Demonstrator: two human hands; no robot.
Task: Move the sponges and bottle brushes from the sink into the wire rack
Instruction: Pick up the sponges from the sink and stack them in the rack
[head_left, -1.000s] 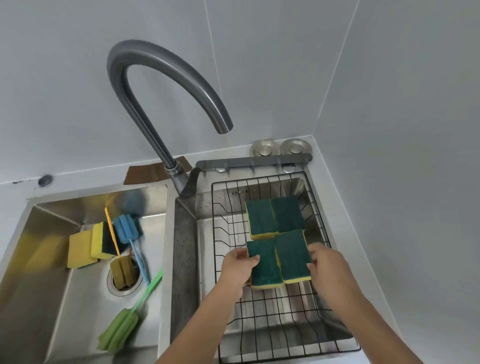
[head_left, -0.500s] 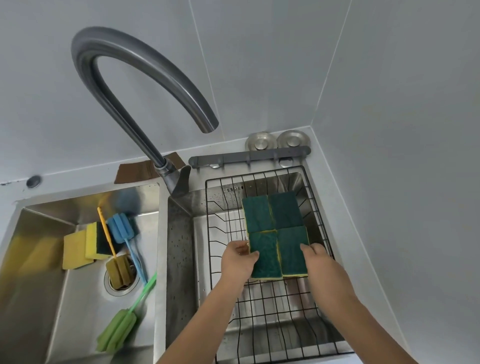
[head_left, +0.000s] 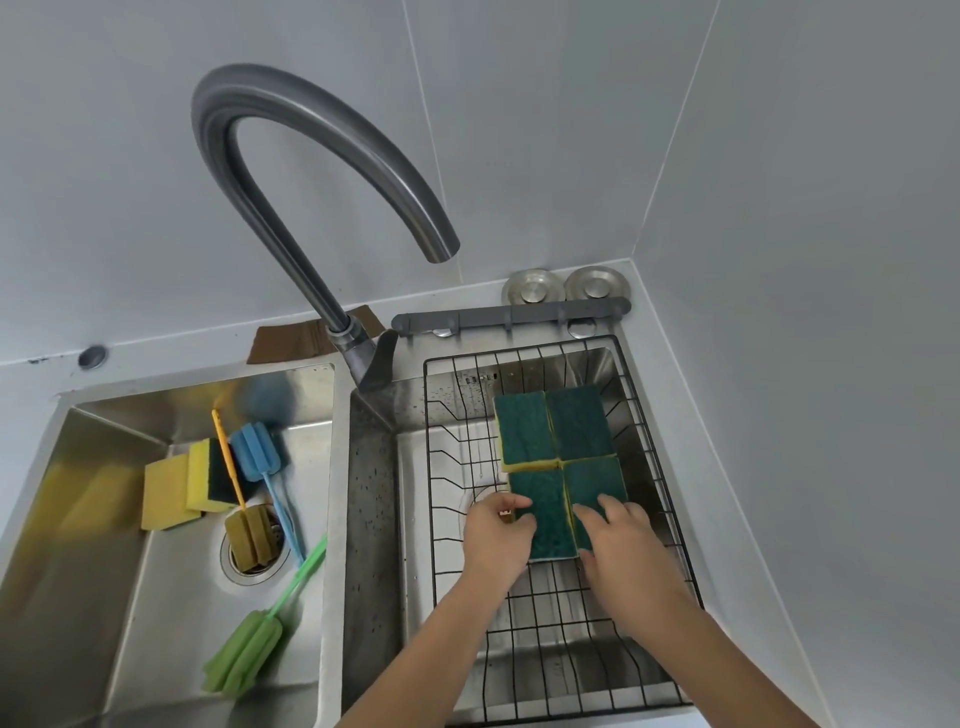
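Four green-topped, yellow-based rectangular sponges lie scrub side up in a 2x2 block on the black wire rack (head_left: 649, 410), which sits over the right steel basin. Back-left sponge (head_left: 524, 428) and back-right sponge (head_left: 581, 422) touch along their long edges; front-left sponge (head_left: 545, 512) and front-right sponge (head_left: 597, 480) butt against them.

Left hand (head_left: 496, 538) rests at the left edge of the front-left sponge, thumb on its green top, other fingers curled loosely beside it; whether they pinch the edge can't be told. Right hand (head_left: 626, 551) lies palm down on the front-right sponge w/ fingers slightly spread, fingertips (head_left: 605, 503) pressing the green top; nothing is gripped.

Left stainless steel sink (head_left: 104, 545) holds the rest:
- plain yellow sponge (head_left: 165, 491), leaning on the basin's slope
- yellow sponge w/ dark green scrub side (head_left: 208, 475), on its edge just beside it, touching
- orange-handled bottle brush (head_left: 244, 519), its brownish foam head over the drain
- blue foam bottle brush (head_left: 257, 449), handle running toward the drain
- green foam bottle brush (head_left: 244, 652), head near the front, thin handle angled up to the divider

Curved grey metal tap (head_left: 311, 171) arches over the divider btw basins. Two round steel sink plugs (head_left: 532, 285) sit in the back corner behind a grey hook rail (head_left: 509, 314).
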